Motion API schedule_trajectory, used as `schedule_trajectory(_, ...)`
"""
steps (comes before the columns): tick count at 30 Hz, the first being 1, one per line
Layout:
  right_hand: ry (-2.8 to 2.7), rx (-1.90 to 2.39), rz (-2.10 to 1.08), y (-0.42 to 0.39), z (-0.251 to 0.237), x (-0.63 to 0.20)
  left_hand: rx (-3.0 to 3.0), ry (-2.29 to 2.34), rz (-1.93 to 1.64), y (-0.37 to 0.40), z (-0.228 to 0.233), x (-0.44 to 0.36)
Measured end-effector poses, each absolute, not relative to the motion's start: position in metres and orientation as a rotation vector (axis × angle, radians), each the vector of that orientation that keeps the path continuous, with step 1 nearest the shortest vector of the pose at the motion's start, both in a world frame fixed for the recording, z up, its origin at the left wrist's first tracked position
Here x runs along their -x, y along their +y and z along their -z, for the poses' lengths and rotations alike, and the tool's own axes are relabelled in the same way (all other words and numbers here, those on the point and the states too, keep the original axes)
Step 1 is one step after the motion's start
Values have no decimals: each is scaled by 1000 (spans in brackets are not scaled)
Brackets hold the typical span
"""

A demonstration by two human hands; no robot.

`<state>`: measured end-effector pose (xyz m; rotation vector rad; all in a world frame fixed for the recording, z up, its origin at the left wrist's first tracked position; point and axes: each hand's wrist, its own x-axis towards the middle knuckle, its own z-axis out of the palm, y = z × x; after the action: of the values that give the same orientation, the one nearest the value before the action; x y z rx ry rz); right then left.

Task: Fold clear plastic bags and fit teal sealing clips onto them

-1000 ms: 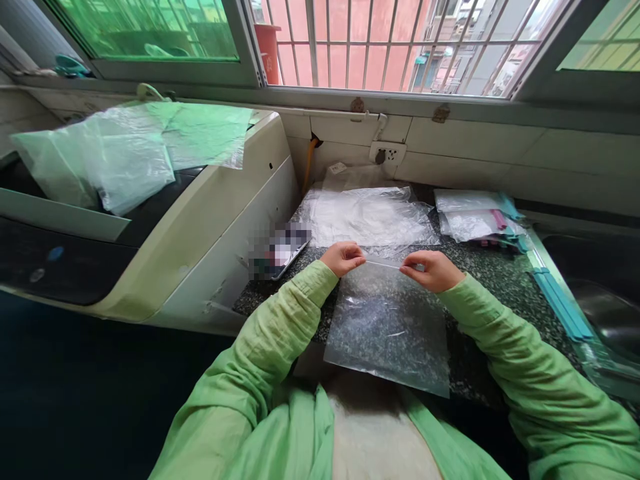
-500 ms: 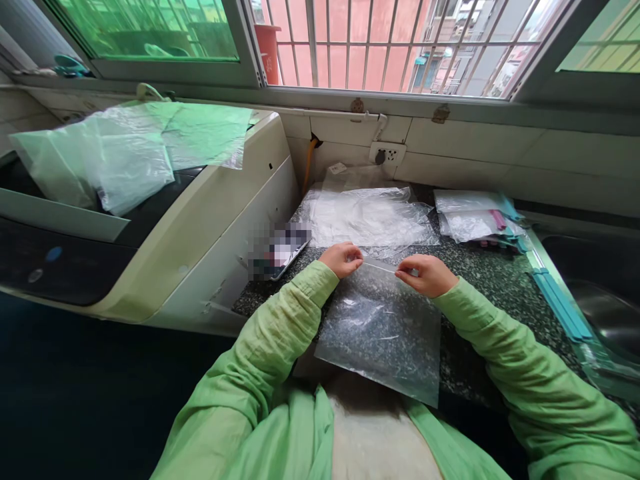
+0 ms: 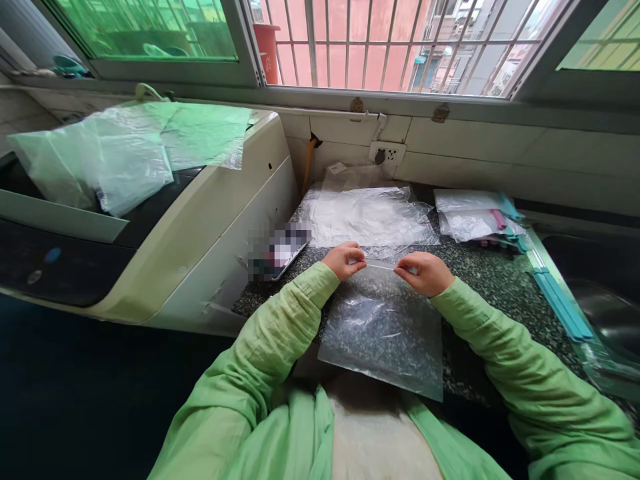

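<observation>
A clear plastic bag [image 3: 383, 327] hangs from both hands over the front of the dark speckled counter [image 3: 475, 293], its far edge showing as a thin white strip. My left hand [image 3: 345, 260] pinches that edge at its left part. At the right part of the same edge, my right hand [image 3: 425, 272] is closed in a pinch too. Between the hands the strip is fairly straight. Just beyond them lies a pile of clear plastic bags [image 3: 365, 217] on the counter.
Folded bags with teal and pink strips [image 3: 475, 217] lie right of the pile. Teal strips [image 3: 563, 303] rest by the sink [image 3: 600, 287]. Left are a phone [image 3: 293, 248], partly blurred, and a washing machine [image 3: 235, 227] with plastic sheets [image 3: 135, 147] on it. A socket [image 3: 390, 155] is behind.
My left hand has shifted slightly right along the bag's edge, closer to my right hand. The bag's lower edge has risen a little and moved slightly right.
</observation>
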<state>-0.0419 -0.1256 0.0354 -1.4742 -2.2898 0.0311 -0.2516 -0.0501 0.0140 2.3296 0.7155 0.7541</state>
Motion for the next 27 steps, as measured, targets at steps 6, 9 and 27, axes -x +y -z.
schedule_trajectory(6, -2291, 1477, -11, -124, -34, 40, -2326, 675, -781, -51, -14, 252)
schedule_trajectory(9, -2286, 1479, -20, -124, -35, 38, -2312, 652, -808, -48, -13, 253)
schedule_trajectory(27, -2329, 1434, -40, -123, -44, 32, -2480, 815, -772, -44, -14, 258)
